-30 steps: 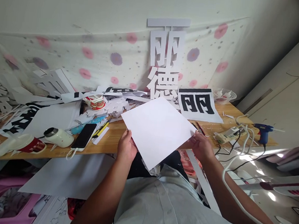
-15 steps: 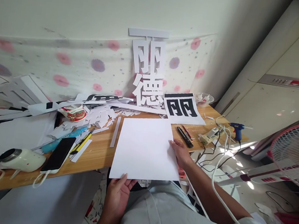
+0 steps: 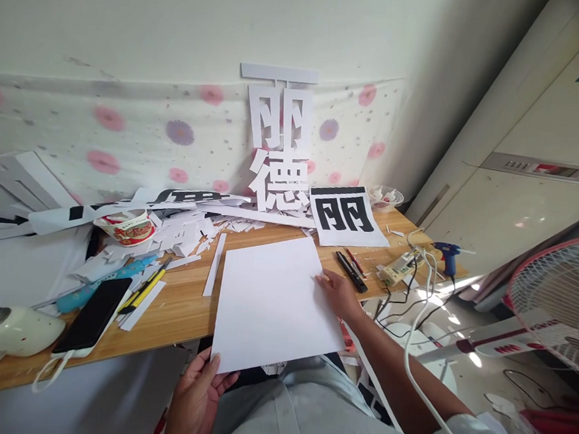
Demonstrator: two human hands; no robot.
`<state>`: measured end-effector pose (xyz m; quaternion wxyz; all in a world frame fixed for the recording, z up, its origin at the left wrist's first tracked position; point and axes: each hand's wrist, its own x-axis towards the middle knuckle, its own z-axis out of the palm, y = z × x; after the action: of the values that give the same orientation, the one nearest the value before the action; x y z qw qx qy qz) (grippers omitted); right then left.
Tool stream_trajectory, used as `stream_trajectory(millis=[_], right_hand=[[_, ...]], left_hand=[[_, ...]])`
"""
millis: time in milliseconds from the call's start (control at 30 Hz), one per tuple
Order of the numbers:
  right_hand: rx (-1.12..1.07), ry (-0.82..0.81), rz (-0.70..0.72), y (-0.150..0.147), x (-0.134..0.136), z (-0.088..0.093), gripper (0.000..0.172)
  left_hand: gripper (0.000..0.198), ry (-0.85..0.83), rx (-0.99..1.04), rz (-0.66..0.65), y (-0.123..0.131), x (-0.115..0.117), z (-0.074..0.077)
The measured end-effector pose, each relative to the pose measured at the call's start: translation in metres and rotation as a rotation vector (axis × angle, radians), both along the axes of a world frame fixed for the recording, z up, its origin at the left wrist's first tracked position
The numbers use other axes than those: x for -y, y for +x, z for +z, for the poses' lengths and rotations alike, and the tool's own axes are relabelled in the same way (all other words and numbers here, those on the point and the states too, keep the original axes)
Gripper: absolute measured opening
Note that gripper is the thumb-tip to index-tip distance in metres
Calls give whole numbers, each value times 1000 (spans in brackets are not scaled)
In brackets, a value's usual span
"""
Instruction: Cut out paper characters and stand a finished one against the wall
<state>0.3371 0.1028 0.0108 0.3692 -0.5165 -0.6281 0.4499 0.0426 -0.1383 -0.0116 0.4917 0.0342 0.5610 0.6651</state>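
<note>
A stiff white sheet (image 3: 270, 302) lies between my hands, its far part over the wooden table and its near edge jutting past the table's front. My left hand (image 3: 199, 394) grips the near left corner, thumb on top and fingers below. My right hand (image 3: 339, 293) is closed on the right edge, its fingertips partly hidden. Just beyond the sheet is a printed paper with a bold black character (image 3: 347, 216). White cut-out characters (image 3: 283, 136) stand upright against the wall. A black pen-like tool (image 3: 351, 272) and a red pencil (image 3: 356, 262) lie right of the sheet.
On the table's left are a phone (image 3: 92, 315), a yellow cutter (image 3: 142, 290), a cream bottle (image 3: 14, 330), a noodle bowl (image 3: 128, 226) and paper scraps (image 3: 181, 232). A blue glue gun (image 3: 449, 256), power strip (image 3: 400, 267) and cables are at right. A fan (image 3: 558, 298) stands beyond.
The sheet has turned slightly counterclockwise. My left hand has moved left to its near corner, while my right hand keeps the right edge. The view has shifted a little to the right.
</note>
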Motion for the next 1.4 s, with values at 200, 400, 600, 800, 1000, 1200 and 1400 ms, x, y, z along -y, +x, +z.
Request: stream_trajectory(millis=[200, 400, 600, 800, 1000, 1200, 1400], right_hand=[[345, 139, 21, 6, -10, 2, 43], [88, 20, -58, 3, -14, -13, 63], [-324, -147, -65, -1, -3, -3, 69], [-415, -206, -156, 0, 4, 4, 68], [-493, -140, -160, 2, -1, -9, 61], [-472, -92, -157, 3, 1, -6, 59], [-446, -156, -207, 4, 2, -5, 68]], left_hand=[[81, -33, -16, -28, 2, -2, 1], [74, -15, -33, -65, 0, -1, -5], [69, -34, -78, -97, -10, 4, -23], [59, -98, -92, -85, -15, 6, -34], [53, -105, -125, -70, -15, 3, -30], [49, -107, -110, -66, -14, 5, -28], [48, -41, -118, -53, -12, 7, -26]])
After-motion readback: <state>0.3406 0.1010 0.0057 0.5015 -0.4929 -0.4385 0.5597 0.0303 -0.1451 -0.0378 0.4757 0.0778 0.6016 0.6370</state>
